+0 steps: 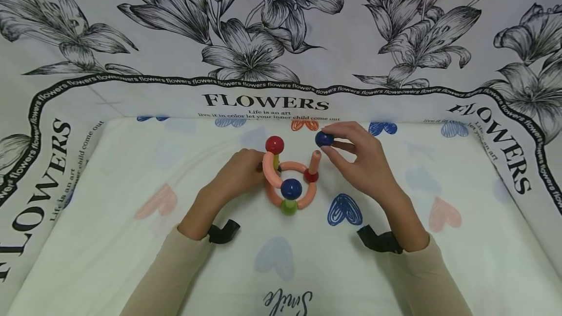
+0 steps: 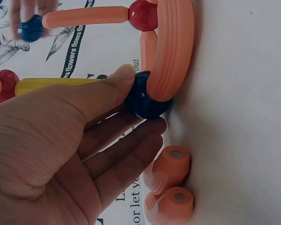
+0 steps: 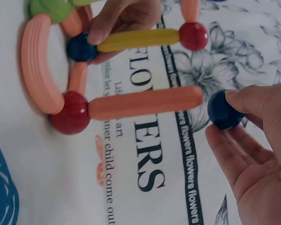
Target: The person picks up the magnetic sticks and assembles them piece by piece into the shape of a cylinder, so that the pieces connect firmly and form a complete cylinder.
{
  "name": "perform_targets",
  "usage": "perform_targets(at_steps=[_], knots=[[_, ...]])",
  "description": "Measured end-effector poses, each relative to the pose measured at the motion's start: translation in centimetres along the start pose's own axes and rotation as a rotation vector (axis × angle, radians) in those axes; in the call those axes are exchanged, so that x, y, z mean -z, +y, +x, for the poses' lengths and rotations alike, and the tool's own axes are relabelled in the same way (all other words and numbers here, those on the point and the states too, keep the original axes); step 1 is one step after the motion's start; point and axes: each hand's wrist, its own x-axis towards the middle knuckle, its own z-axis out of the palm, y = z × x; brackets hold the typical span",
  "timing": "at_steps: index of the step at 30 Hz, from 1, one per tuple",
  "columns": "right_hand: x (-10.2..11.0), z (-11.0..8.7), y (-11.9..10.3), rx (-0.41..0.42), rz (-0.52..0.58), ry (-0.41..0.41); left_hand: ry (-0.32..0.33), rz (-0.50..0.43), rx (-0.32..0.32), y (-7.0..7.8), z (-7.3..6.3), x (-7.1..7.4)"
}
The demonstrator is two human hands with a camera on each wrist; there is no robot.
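Plainly, right fingers (image 1: 349,130) pinch a glossy blue ball (image 1: 323,139), left fingers (image 2: 147,132) a dark sphere (image 2: 143,101) touching a ridged arc (image 2: 174,51).

a white cloth (image 1: 88,257) bears hearts (image 1: 345,210), black-lined flowers (image 1: 250,55) and lettering (image 1: 265,102).

Surface before me: white cloth (image 1: 88,243), printed with blue and pink hearts (image 1: 345,209); the word "Smile" (image 1: 288,301) reads upside down from my side. Directly on it: a ring of curved orange sticks (image 1: 293,166), joined by a green ball (image 1: 289,207) nearest me, a red ball (image 1: 311,175) to my right, a dark blue ball (image 2: 147,101) at far left. Near the ring: two orange pieces (image 2: 171,166), side by side.
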Motion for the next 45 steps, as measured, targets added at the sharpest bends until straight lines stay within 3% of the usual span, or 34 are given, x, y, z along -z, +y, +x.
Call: perform_targets(at_steps=[6,19,27,33,40,45], knots=[[0.1,-0.5,-1.2,0.046,-0.019,-0.040,-0.026,-0.007,0.019,0.1,0.0,-0.1],[0.4,-0.1,-1.4,0.070,-0.024,-0.163,0.004,0.000,0.012,-0.1,-0.1,0.2],[1.2,-0.1,-1.1,0.046,-0.061,-0.195,0.002,0.008,0.003,0.0,0.0,0.0],[1.9,-0.2,-0.8,-0.022,-0.061,-0.249,-0.002,-0.009,0.024,0.1,0.0,0.0],[2.9,-2.3,-1.1,-0.149,-0.158,-0.228,0.000,0.000,0.021,0.1,0.1,0.3],[1.7,-4.7,-0.6,-0.105,-0.121,-0.245,-0.008,-0.008,0.024,-0.1,0.1,0.2]])
